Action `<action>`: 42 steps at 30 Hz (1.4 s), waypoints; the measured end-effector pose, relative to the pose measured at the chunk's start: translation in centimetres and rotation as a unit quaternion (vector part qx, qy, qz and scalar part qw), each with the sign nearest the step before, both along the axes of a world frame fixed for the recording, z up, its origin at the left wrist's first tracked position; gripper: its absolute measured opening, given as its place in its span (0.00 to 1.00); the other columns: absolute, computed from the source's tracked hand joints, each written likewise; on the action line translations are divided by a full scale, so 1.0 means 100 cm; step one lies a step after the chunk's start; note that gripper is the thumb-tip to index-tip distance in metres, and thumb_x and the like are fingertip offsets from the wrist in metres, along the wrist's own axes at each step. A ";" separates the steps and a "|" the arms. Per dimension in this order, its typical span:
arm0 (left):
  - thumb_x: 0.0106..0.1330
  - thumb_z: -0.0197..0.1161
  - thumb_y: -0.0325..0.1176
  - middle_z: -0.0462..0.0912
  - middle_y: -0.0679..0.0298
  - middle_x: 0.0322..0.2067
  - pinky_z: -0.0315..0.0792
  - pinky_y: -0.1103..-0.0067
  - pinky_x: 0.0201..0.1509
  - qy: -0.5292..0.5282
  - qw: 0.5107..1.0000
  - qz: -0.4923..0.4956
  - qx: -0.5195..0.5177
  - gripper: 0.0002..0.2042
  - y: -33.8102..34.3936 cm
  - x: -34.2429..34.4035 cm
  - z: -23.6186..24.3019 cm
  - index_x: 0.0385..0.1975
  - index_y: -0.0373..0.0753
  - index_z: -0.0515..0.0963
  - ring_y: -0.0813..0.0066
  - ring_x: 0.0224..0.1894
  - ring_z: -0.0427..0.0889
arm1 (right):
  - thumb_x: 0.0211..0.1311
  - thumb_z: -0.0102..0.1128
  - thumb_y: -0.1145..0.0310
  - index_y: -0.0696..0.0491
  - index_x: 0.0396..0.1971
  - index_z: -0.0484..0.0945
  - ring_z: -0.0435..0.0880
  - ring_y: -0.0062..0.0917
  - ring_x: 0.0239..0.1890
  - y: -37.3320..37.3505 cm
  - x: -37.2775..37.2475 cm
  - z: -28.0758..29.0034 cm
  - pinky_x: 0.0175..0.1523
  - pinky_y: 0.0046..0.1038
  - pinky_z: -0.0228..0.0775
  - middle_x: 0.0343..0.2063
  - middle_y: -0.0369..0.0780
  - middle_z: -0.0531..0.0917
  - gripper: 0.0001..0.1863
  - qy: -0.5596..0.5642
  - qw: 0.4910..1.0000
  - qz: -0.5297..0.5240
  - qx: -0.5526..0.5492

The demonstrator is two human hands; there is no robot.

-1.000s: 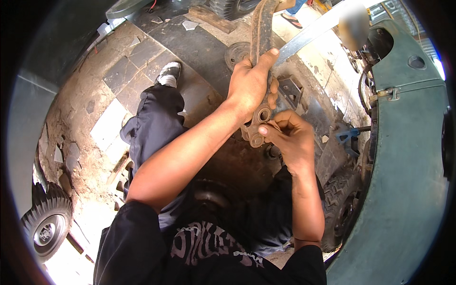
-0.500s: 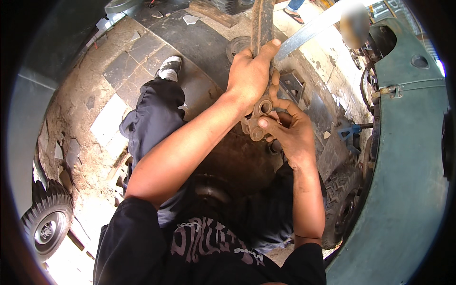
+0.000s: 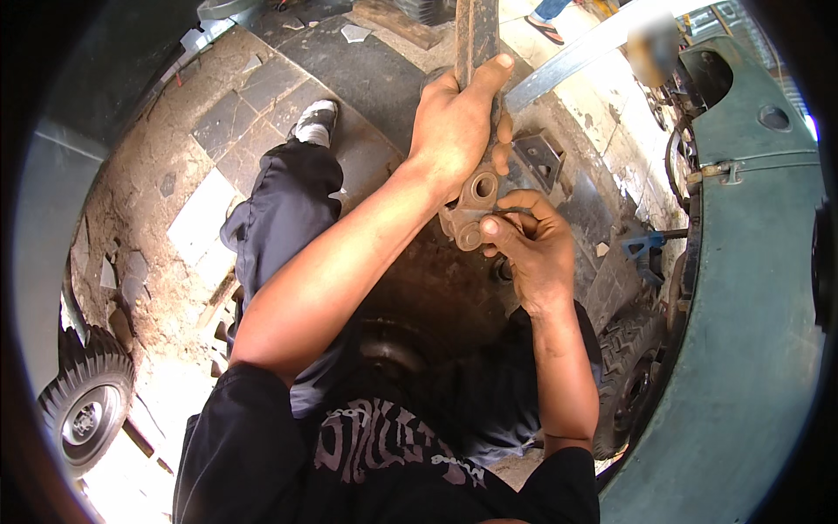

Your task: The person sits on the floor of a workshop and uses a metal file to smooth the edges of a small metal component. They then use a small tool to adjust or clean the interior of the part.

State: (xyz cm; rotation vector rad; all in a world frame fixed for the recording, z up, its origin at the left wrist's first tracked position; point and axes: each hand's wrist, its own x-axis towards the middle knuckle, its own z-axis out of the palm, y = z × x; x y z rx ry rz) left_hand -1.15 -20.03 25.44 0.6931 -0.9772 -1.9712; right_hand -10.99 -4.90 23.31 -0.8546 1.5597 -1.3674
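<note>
A long, rusty steel bar (image 3: 476, 39), looking like a leaf spring, is held upright in front of me. My left hand (image 3: 454, 122) is wrapped around it, thumb along its upper side. At its near end is a rusty linkage with an open round bushing (image 3: 484, 189) and a round capped end (image 3: 468, 234). My right hand (image 3: 532, 249) is closed on this linkage, thumb pressed by the capped end and fingers curled behind, partly hidden.
A tiled floor (image 3: 240, 131) has broken tile pieces, a wooden board (image 3: 393, 24) and a metal bracket (image 3: 539, 159). Green vehicle body (image 3: 755, 332) curves along the right, near a blue stand (image 3: 643, 253). A tyre (image 3: 87, 415) is at lower left. Another person's sandalled foot (image 3: 546, 26) is at the back.
Both hands and the rusty part have shifted slightly upward, toward the far side. The fingers of my right hand have changed position a little around the linkage.
</note>
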 end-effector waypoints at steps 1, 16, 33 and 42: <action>0.74 0.56 0.48 0.76 0.61 0.17 0.71 0.74 0.16 0.005 1.000 0.003 -0.011 0.19 -0.001 0.000 0.000 0.40 0.34 0.73 0.74 0.12 0.74 | 0.61 0.74 0.75 0.59 0.44 0.79 0.85 0.19 0.32 0.000 0.000 -0.003 0.34 0.21 0.79 0.32 0.41 0.87 0.14 0.008 1.000 -0.004 -0.005; 0.75 0.53 0.51 0.72 0.63 0.21 0.72 0.73 0.23 0.104 0.993 0.029 0.045 0.20 -0.001 0.000 -0.003 0.43 0.37 0.69 0.73 0.18 0.71 | 0.65 0.71 0.72 0.57 0.38 0.80 0.79 0.16 0.27 0.010 0.003 0.005 0.30 0.19 0.68 0.29 0.36 0.83 0.09 -0.013 0.996 -0.032 -0.077; 0.74 0.57 0.51 0.75 0.61 0.18 0.73 0.73 0.19 0.038 0.996 0.075 0.031 0.20 0.008 -0.008 -0.006 0.37 0.37 0.70 0.71 0.15 0.74 | 0.66 0.71 0.69 0.56 0.44 0.77 0.77 0.14 0.28 0.008 0.001 -0.005 0.31 0.18 0.68 0.33 0.35 0.83 0.13 -0.037 0.999 -0.016 -0.014; 0.74 0.57 0.51 0.74 0.62 0.17 0.73 0.73 0.19 0.074 0.992 0.088 0.060 0.20 0.001 -0.012 -0.012 0.36 0.38 0.71 0.71 0.14 0.73 | 0.70 0.66 0.67 0.56 0.60 0.72 0.86 0.25 0.43 0.006 -0.004 0.001 0.45 0.24 0.77 0.46 0.41 0.84 0.22 -0.103 0.993 0.029 0.043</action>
